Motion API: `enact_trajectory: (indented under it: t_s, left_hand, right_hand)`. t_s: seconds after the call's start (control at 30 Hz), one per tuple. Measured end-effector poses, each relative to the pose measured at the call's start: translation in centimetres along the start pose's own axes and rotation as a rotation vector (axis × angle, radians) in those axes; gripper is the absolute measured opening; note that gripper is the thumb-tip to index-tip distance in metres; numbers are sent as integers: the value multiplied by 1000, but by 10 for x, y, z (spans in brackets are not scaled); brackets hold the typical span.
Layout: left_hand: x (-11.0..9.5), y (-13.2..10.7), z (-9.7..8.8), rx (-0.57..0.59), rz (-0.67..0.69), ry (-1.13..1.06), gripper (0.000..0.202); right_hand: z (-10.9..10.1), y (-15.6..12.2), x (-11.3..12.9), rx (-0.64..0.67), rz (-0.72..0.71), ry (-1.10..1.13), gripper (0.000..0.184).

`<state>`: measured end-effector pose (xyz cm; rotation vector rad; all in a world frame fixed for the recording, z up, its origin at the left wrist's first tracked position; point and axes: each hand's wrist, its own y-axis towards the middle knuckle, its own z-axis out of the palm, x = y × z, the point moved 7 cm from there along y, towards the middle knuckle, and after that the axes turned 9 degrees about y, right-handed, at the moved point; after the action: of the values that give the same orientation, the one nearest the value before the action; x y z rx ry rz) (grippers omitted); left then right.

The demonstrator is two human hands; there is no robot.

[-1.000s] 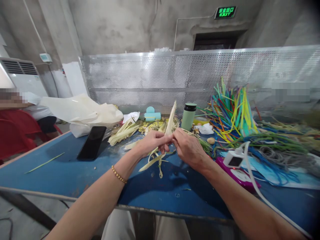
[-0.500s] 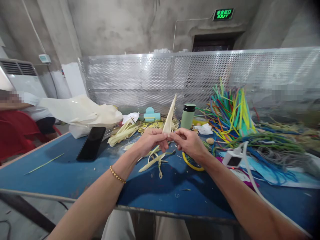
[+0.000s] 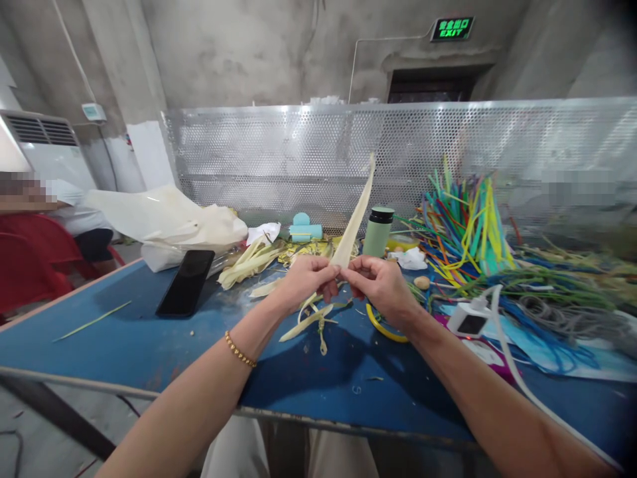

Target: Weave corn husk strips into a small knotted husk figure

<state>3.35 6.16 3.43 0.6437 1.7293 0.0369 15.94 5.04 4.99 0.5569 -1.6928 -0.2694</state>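
A long, pale corn husk (image 3: 354, 229) tapers up to a thin tip, leaning to the right. Its wide lower end is pinched between the thumb and fingers of my left hand (image 3: 313, 279), which has a gold bead bracelet at the wrist. My right hand (image 3: 381, 285) grips the same end from the other side, the fingertips of both hands nearly meeting. Below them on the blue table (image 3: 199, 358) lie husk strips (image 3: 306, 324), some of them seemingly knotted. A yellow ring (image 3: 385, 328) lies partly under my right hand.
To the left are a black phone (image 3: 186, 283), a husk pile (image 3: 251, 262) and a plastic bag (image 3: 184, 222). A green bottle (image 3: 379, 232) stands behind my right hand. Rightward are colourful strips (image 3: 478, 226), a white charger (image 3: 468, 318) with a cable, and tangled cords (image 3: 562, 312).
The husk's tip now reaches higher and leans further right, with more of its length showing. Both hands stay together at its base. The whole view has shifted slightly.
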Motion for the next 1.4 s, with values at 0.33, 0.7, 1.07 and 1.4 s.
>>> enact_trajectory:
  t_s: [0.33, 0.7, 1.07, 1.4]
  left_hand:
    - [25, -2, 14, -174, -179, -628, 19]
    - [43, 9, -57, -469, -238, -660, 7]
    - [68, 8, -85, -631, -364, -595, 12]
    - [76, 9, -93, -646, -363, -578, 11]
  right_hand:
    - [0, 0, -5, -147, -27, -9, 29]
    - [-63, 12, -41, 221, 84, -1091, 26]
    - [-60, -1, -71, 394, 183, -1199, 5]
    - [-89, 21, -61, 139, 332, -780, 22]
